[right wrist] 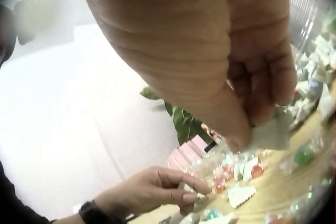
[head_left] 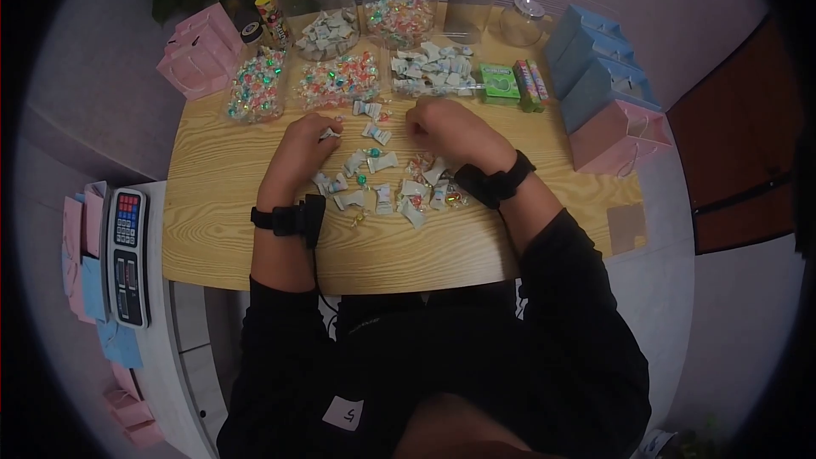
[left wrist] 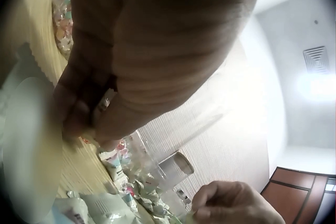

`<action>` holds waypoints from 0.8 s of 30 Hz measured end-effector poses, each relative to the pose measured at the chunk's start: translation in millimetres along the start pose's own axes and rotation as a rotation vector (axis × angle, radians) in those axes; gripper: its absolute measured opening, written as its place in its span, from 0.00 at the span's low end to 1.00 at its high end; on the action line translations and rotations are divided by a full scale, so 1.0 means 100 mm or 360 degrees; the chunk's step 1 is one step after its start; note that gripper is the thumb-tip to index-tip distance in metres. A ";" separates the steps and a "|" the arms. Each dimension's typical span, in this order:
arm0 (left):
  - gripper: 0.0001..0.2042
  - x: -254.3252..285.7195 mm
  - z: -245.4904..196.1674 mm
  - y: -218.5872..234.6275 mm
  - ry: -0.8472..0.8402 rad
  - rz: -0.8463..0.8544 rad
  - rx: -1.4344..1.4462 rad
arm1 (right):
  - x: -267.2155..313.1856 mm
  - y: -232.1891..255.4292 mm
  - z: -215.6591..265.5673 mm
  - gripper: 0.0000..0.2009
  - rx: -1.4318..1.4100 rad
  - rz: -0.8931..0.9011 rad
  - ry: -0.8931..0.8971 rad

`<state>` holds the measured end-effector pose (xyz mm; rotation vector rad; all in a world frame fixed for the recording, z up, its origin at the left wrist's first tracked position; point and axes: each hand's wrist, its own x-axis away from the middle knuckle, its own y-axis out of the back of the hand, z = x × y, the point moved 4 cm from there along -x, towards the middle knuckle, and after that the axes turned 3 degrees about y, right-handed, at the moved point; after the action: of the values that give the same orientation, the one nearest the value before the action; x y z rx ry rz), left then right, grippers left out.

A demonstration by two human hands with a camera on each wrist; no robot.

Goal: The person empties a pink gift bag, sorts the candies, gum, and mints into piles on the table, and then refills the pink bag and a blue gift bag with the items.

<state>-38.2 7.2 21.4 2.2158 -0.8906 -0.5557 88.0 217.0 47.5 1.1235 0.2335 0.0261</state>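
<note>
Wrapped white candies (head_left: 384, 199) and clear-wrapped coloured ones (head_left: 415, 190) lie loose across the middle of the wooden table. At the left of this scatter, the left hand (head_left: 303, 149) pinches a white-wrapped candy (head_left: 330, 133) between thumb and fingers. Opposite it, the right hand (head_left: 453, 132) is over the table just in front of a box of white candies (head_left: 432, 69). The right wrist view shows its thumb and curled fingers pinching a pale wrapped candy (right wrist: 271, 132). The palm hides part of the left fingertips in the left wrist view.
Clear boxes of coloured candies (head_left: 257, 85) and jars (head_left: 472, 2) line the back. A green pack (head_left: 500, 83) stands beside upright packs. Pink bags (head_left: 201, 51) are at back left, blue bags (head_left: 590, 47) at right. A scale (head_left: 130, 255) stands left of the table.
</note>
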 end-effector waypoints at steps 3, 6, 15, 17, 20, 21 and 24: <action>0.12 -0.02 -0.03 0.04 0.0021 -0.0024 -0.0021 | 0.00 0.39 -0.04 0.05 -0.0213 -0.0494 0.0052; 0.12 -0.03 -0.12 0.09 0.0382 0.0015 0.0397 | 0.11 0.68 -0.24 0.06 -0.0358 -0.1051 -0.0095; 0.12 -0.48 -0.75 0.12 0.0283 0.0168 0.1026 | 0.24 0.34 -0.38 0.09 0.0093 -0.0207 -0.0143; 0.12 -0.70 -0.90 0.11 0.0300 0.0164 0.0934 | 0.22 0.26 -0.31 0.11 0.0198 -0.0152 -0.0198; 0.13 -0.96 -1.05 0.01 0.0107 0.0025 0.1158 | 0.20 0.08 -0.36 0.10 0.0334 -0.0107 -0.0232; 0.13 -0.95 -1.05 0.01 0.0102 0.0021 0.1157 | 0.19 0.01 -0.38 0.09 0.0348 -0.0096 -0.0240; 0.14 -0.85 -1.03 0.05 0.0072 -0.0120 0.0497 | 0.19 -0.01 -0.42 0.07 0.0387 -0.0106 -0.0260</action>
<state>-37.1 110.2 106.1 2.5413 -0.9246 -0.4212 97.9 256.8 25.7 1.3519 0.1301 -0.1567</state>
